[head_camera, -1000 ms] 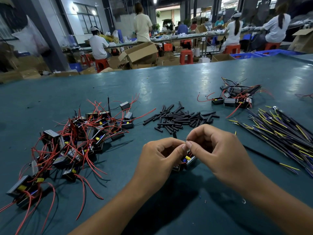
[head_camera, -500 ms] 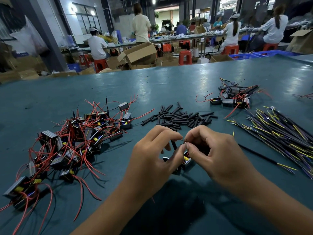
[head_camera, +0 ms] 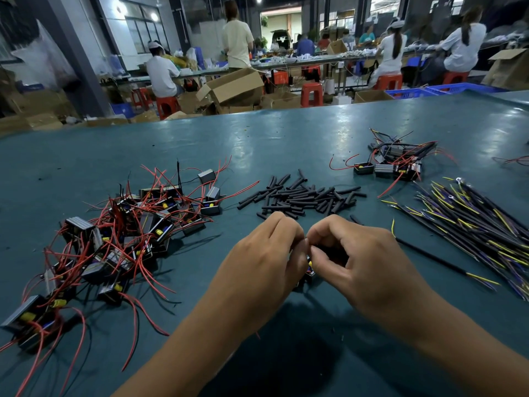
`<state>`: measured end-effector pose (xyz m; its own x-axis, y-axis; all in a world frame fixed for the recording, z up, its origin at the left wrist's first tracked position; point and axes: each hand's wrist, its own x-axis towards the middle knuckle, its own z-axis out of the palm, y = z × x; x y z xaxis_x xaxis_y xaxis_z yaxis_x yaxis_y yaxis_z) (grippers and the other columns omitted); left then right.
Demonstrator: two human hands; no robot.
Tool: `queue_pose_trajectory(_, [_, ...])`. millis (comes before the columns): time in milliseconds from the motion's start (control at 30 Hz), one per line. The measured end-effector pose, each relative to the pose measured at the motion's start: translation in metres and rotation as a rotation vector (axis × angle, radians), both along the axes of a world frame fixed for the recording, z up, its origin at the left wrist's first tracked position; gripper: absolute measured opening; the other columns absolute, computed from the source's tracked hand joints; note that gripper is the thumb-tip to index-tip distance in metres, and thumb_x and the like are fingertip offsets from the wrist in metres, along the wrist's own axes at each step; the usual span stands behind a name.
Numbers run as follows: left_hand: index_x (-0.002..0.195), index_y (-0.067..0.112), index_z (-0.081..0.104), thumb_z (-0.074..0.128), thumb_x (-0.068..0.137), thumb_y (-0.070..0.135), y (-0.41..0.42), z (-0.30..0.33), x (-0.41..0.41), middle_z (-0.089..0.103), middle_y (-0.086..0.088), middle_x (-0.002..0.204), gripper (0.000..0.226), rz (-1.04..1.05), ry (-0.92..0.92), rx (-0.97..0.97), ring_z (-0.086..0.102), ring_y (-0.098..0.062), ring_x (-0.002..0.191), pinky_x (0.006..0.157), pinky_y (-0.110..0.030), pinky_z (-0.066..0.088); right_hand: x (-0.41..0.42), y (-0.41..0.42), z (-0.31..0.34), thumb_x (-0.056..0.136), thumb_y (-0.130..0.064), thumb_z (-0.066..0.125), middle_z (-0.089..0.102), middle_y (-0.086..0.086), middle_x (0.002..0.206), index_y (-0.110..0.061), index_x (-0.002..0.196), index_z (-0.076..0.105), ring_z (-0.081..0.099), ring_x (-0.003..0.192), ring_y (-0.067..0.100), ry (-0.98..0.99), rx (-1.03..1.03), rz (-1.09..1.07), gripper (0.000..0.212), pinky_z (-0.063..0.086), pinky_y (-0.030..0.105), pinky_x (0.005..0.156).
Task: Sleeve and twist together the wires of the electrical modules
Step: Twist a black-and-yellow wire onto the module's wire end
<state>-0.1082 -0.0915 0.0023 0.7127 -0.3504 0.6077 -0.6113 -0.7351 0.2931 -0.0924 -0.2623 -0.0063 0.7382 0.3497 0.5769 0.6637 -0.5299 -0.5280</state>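
Observation:
My left hand (head_camera: 264, 262) and my right hand (head_camera: 363, 262) meet fingertip to fingertip over the green table (head_camera: 286, 138), both with curled fingers pinching thin wire ends between them. A small black module (head_camera: 309, 270) with yellow and blue parts peeks out just under the fingertips. A black sheathed cable (head_camera: 435, 260) with yellow and purple ends runs from under my right hand out to the right. A pile of short black sleeves (head_camera: 303, 197) lies just beyond both hands.
A tangle of modules with red wires (head_camera: 114, 242) covers the left of the table. Sheathed cables (head_camera: 481, 222) lie in a heap at the right, with a few wired modules (head_camera: 392, 164) behind them. People work at benches beyond the table's far edge.
My left hand's fingers have curled back in and its fingertips have closed against those of my right hand. Both hands have shifted slightly away from me, hiding more of the module.

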Motion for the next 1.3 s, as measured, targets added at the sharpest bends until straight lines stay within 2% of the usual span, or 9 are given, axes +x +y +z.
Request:
queue_pose_trajectory(233, [0.081,0.014,0.054,0.052,0.094,0.024,-0.005,-0.005,0.000,0.047,0.011,0.074,0.017,0.064,0.131,-0.207,0.044,-0.006,0.069,0.061,-0.015,0.032,0.000,0.004,-0.005,0.086,-0.006,0.071,0.066,-0.014,0.068,-0.019,0.084,0.065,0.061,0.059,0.001,0.074,0.153,0.044,0.014,0.041,0.006,0.056])
queue_pose_trajectory(433, [0.072,0.014,0.057,0.053,0.088,0.026,-0.004,-0.003,-0.002,0.051,0.011,0.061,0.021,0.080,0.251,-0.342,0.045,-0.006,0.057,0.053,-0.013,0.031,-0.004,0.007,-0.006,0.088,-0.023,0.063,0.066,-0.011,0.070,-0.019,0.088,0.066,0.063,0.062,0.008,-0.027,0.073,-0.003,0.005,0.050,0.029,0.056])
queue_pose_trajectory(633, [0.061,0.008,0.051,0.056,0.085,0.012,-0.002,0.002,-0.001,0.032,-0.005,0.056,0.024,0.045,0.878,-0.916,0.020,-0.014,0.046,0.040,-0.021,0.021,-0.004,0.005,-0.005,0.089,-0.017,0.065,0.061,-0.002,0.068,-0.011,0.085,0.065,0.057,0.055,0.017,-0.308,-0.165,-0.042,0.007,0.048,0.035,0.049])
queue_pose_trajectory(700, [0.065,0.008,0.053,0.056,0.084,0.015,0.000,0.003,0.000,0.030,-0.006,0.056,0.020,0.005,0.962,-0.972,0.016,-0.016,0.048,0.042,-0.021,0.018,-0.002,0.004,-0.005,0.088,-0.015,0.067,0.061,-0.002,0.069,-0.010,0.085,0.065,0.057,0.056,0.017,-0.320,-0.176,-0.037,0.006,0.047,0.035,0.050])
queue_pose_trajectory(800, [0.062,0.016,0.059,0.063,0.082,0.020,0.010,0.003,0.003,0.043,0.005,0.054,0.021,0.007,0.630,-0.746,0.029,-0.010,0.045,0.044,-0.021,0.026,0.002,-0.001,-0.006,0.088,-0.015,0.065,0.062,-0.004,0.070,-0.011,0.086,0.065,0.056,0.056,0.016,-0.304,-0.142,-0.041,0.005,0.046,0.033,0.052])
queue_pose_trajectory(933, [0.093,0.019,0.072,0.071,0.084,0.012,0.032,0.010,0.008,0.059,0.012,0.087,0.011,-0.085,0.015,-0.132,0.049,-0.001,0.067,0.063,-0.012,0.037,0.005,-0.006,-0.005,0.091,-0.024,0.056,0.063,-0.008,0.071,-0.012,0.088,0.066,0.052,0.059,0.008,-0.270,-0.107,-0.018,0.016,0.044,0.026,0.057])
queue_pose_trajectory(1033, [0.103,0.013,0.077,0.073,0.088,0.026,0.036,0.006,0.012,0.063,0.001,0.099,0.020,-0.136,-0.052,-0.019,0.058,-0.003,0.089,0.075,-0.021,0.046,0.006,-0.006,-0.005,0.090,-0.020,0.063,0.062,-0.010,0.072,-0.012,0.088,0.066,0.049,0.060,0.005,-0.263,-0.114,-0.004,0.009,0.041,0.019,0.057])
queue_pose_trajectory(1133, [0.099,0.012,0.078,0.067,0.093,0.030,0.032,0.003,0.013,0.065,-0.002,0.094,0.022,-0.122,-0.134,0.039,0.064,-0.023,0.083,0.067,-0.041,0.052,0.006,-0.006,-0.006,0.090,-0.020,0.064,0.062,-0.010,0.073,-0.012,0.088,0.067,0.049,0.060,0.005,-0.272,-0.123,0.013,0.008,0.038,0.015,0.058])
queue_pose_trajectory(1300, [0.091,0.010,0.076,0.065,0.096,0.025,0.029,0.004,0.013,0.065,-0.003,0.086,0.019,-0.110,-0.248,0.112,0.061,-0.024,0.073,0.059,-0.042,0.050,0.005,-0.006,-0.005,0.093,-0.026,0.057,0.064,-0.008,0.073,-0.012,0.089,0.067,0.051,0.060,0.006,-0.296,-0.141,0.041,0.018,0.038,0.016,0.058])
